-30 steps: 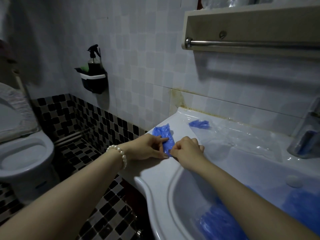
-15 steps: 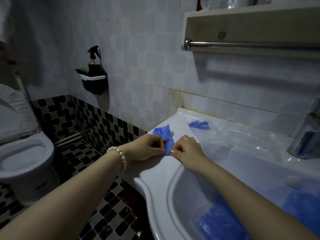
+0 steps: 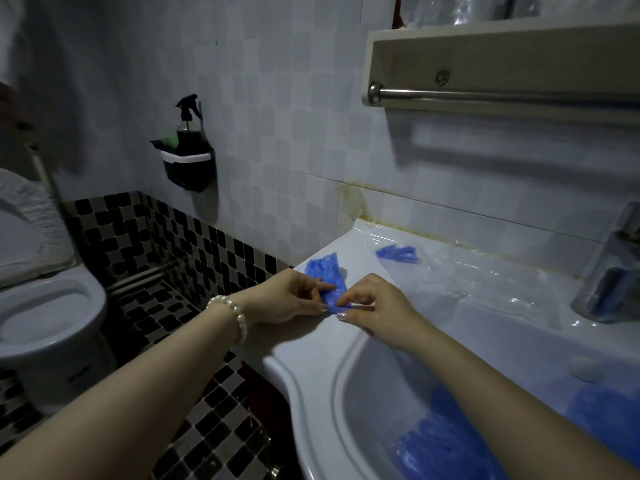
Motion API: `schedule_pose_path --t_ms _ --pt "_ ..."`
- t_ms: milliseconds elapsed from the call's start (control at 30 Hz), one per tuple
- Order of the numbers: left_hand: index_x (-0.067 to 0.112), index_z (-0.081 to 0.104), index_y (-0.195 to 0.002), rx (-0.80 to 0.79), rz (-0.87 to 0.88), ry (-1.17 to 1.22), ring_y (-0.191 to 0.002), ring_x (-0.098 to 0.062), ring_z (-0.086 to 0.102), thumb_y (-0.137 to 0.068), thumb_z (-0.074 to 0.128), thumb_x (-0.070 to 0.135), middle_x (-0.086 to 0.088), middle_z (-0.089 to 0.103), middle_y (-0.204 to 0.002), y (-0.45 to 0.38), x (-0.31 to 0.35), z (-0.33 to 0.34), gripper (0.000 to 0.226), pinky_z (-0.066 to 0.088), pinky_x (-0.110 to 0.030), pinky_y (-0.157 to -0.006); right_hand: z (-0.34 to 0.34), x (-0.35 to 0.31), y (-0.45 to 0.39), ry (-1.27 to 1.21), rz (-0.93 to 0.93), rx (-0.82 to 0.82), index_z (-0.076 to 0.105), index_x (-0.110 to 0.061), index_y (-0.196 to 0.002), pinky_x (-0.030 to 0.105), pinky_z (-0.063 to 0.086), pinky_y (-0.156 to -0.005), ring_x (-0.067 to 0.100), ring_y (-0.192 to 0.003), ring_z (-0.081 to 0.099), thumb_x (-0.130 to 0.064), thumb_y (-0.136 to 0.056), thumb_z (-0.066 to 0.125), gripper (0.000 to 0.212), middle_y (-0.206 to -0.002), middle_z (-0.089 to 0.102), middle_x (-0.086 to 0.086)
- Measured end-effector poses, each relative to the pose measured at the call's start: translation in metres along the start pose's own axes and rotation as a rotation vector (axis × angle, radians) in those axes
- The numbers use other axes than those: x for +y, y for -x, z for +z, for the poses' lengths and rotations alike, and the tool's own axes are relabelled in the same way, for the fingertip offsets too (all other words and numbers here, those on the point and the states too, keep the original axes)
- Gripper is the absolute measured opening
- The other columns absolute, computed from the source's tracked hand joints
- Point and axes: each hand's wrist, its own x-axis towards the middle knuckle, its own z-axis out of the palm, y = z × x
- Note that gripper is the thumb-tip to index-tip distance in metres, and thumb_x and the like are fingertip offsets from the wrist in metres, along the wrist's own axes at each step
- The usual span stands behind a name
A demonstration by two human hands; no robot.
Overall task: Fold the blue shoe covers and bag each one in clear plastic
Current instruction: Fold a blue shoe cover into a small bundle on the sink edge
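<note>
The shoe cover lies flat on the sink rim, at its left corner. Folding looks to be the step in hand: the left hand and right hand each pinch its near end with curled fingers. Next comes folding it over, then bagging. A bagged cover lies beyond on clear plastic; loose covers fill the basin. Nothing blocks the fold.
</note>
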Motion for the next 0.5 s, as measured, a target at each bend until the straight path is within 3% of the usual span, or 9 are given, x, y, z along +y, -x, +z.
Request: schedule_pose_path --t_ms 133,200,267,333,433,500 --pt "0.015 0.051 -0.064 -0.016 0.010 0.003 -0.119 0.012 0.043 -0.087 0.064 0.009 0.007 0.061 -0.124 0.000 -0.001 0.002 0.028 0.031 -0.012 -0.101 0.006 -0.009 -0.005 0.137 0.005 0.018 0.062 -0.032 -0.074 0.040 0.039 -0.093 0.014 -0.092 0.052 -0.024 -0.082 0.070 0.014 -0.087 0.049 -0.008" --pt "0.015 0.053 -0.069 -0.015 0.039 0.067 -0.118 0.000 0.050 -0.086 0.065 0.004 0.010 0.064 -0.112 0.001 0.000 0.005 0.023 0.037 -0.019 -0.102 0.005 -0.015 -0.006 0.239 0.043 -0.026 0.058 -0.029 -0.071 0.035 0.033 -0.092 0.019 -0.103 0.048 -0.024 -0.087 0.063 0.018 -0.093 0.050 -0.003" --pt "0.014 0.057 -0.080 -0.015 0.078 0.198 -0.116 -0.010 0.056 -0.083 0.065 -0.002 0.004 0.066 -0.109 0.003 0.001 0.005 0.019 0.044 -0.023 -0.099 0.003 -0.020 -0.009 0.294 0.097 -0.059 0.060 -0.024 -0.069 0.033 0.029 -0.085 0.021 -0.105 0.048 -0.020 -0.089 0.058 0.020 -0.096 0.054 0.001" --pt "0.012 0.057 -0.088 -0.012 0.108 0.302 -0.116 -0.016 0.058 -0.082 0.063 -0.009 -0.009 0.063 -0.119 0.005 0.002 0.005 0.023 0.046 -0.026 -0.098 0.003 -0.022 -0.012 0.331 0.167 -0.099 0.059 -0.020 -0.065 0.034 0.028 -0.083 0.023 -0.102 0.049 -0.018 -0.090 0.054 0.026 -0.094 0.058 0.004" --pt "0.009 0.058 -0.083 -0.014 0.125 0.267 -0.114 -0.008 0.059 -0.080 0.064 -0.010 -0.013 0.064 -0.118 0.007 0.002 0.005 0.021 0.048 -0.021 -0.094 0.005 -0.026 -0.017 0.404 0.252 -0.172 0.051 -0.022 -0.061 0.035 0.028 -0.080 0.026 -0.104 0.049 -0.018 -0.090 0.051 0.029 -0.094 0.056 0.005" --pt "0.009 0.059 -0.076 0.012 0.127 0.230 -0.115 -0.004 0.058 -0.079 0.067 -0.009 -0.012 0.066 -0.114 0.007 0.000 0.005 0.020 0.047 -0.019 -0.093 0.006 -0.029 -0.020 0.473 0.262 -0.198 0.060 -0.023 -0.081 0.034 0.027 -0.081 0.026 -0.109 0.047 -0.018 -0.092 0.049 0.016 -0.106 0.056 0.006"
